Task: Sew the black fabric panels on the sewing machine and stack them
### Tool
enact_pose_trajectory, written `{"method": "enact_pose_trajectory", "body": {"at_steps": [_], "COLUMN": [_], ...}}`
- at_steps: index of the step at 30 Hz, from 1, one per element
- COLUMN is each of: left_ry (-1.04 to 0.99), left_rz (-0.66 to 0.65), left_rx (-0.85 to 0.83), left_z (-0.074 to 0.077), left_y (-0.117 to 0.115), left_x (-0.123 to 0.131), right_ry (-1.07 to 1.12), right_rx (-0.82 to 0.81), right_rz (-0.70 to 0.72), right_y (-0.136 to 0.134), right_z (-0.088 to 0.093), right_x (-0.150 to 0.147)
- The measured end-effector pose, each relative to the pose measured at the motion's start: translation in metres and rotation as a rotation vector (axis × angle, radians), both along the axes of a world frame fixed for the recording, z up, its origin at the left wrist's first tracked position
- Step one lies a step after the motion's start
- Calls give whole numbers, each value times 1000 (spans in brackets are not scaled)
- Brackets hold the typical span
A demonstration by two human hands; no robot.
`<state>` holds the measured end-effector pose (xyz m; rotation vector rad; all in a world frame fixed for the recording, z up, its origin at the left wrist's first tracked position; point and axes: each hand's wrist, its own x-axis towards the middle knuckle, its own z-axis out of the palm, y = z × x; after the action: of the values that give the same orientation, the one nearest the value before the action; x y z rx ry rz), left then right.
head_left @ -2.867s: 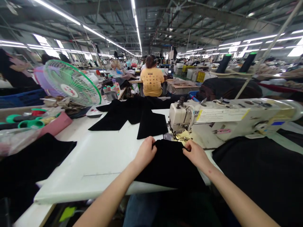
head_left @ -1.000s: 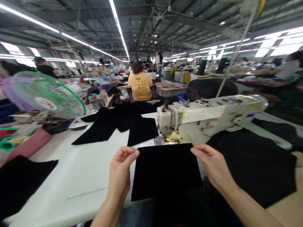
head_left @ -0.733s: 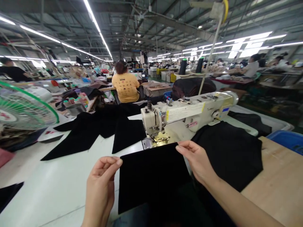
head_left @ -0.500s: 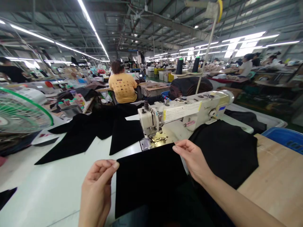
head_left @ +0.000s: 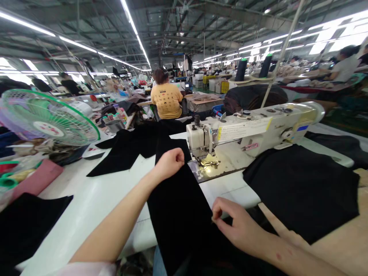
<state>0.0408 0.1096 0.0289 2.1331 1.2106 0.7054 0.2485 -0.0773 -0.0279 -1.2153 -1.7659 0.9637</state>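
Now two hands (head_left: 169,164) pinch one black panel (head_left: 178,218)

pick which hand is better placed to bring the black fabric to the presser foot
Left, probably: your left hand holds the far end of the black fabric, close beside the sewing machine's presser foot. Your right hand is further back, at the fabric's near side edge.
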Motion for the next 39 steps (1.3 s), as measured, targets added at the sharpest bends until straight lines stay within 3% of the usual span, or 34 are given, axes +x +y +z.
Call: {"method": "enact_pose_trajectory", "body": {"at_steps": [4, 6, 8, 14, 22, 27, 29, 32, 34, 36, 37, 39], "left_ry": [-27, -59, -84, -72, 49, 123, 140, 206, 244, 250, 258, 286], "left_rz": [-49, -33, -5, 46, 62, 110, 174, 221, -4, -379, -496, -594], "left_rx": [-36, -38, -35, -47, -134, -108, -52, 168, 271, 270, 284, 350], "left_z": [-65, -84, -92, -94, -87, -82, -77, -69, -68, -71, -74, -80], "left_y": [10, 7, 4, 11, 43, 44, 30, -16, -58, -96, -110, -123], "left_x": [35, 40, 39, 40, 59, 63, 62, 55, 46, 34, 29, 21], "right_ry": [-161, -247, -342, -553, -459, -460, -479, -503, -505, -508, -511, -515], "right_rx": [122, 210, 307, 432, 423, 435, 448, 468, 472, 463, 459, 454], "right_rz": [84, 126, 168, 143, 61, 79, 100, 121, 132, 145, 153, 161], "right_y": [-2, -2, -1, 4, 14, 13, 12, 9, 7, 7, 9, 15], "right_z": [-27, -34, -37, -34, -39, -39, -39, -37, -34, -31, -30, -29], "right_x": [12, 21, 28, 31, 23, 25, 27, 31, 33, 35, 35, 36]}}
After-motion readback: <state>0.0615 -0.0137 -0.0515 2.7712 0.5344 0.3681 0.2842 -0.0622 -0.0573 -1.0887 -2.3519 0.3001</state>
